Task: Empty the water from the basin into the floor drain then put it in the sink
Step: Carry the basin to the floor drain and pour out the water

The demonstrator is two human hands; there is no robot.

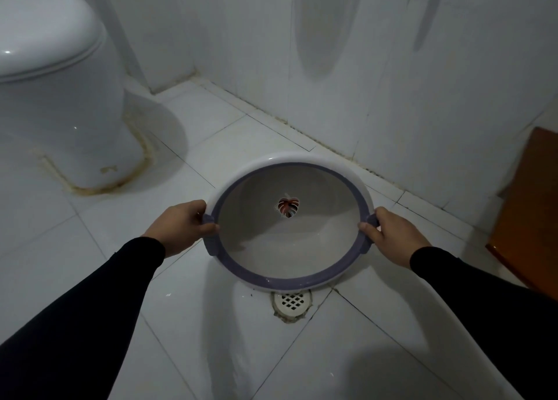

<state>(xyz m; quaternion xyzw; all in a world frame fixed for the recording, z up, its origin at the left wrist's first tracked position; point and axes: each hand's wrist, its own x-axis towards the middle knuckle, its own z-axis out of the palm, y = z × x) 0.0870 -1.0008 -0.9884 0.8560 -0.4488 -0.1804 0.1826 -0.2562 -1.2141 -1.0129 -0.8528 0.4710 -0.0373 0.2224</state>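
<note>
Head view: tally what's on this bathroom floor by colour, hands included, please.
White: 3 — ceramic toilet, round plastic basin with purple rim, round slotted floor drain cover
Brown: 1 — wooden board at the right edge
Bare hands: 2 — left hand, right hand, each gripping a basin handle
Total: 6

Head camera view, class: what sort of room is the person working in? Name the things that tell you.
Most likely a home bathroom. A white toilet stands at the left, a floor drain is set into the tiled floor, and the walls are tiled white too.
</note>
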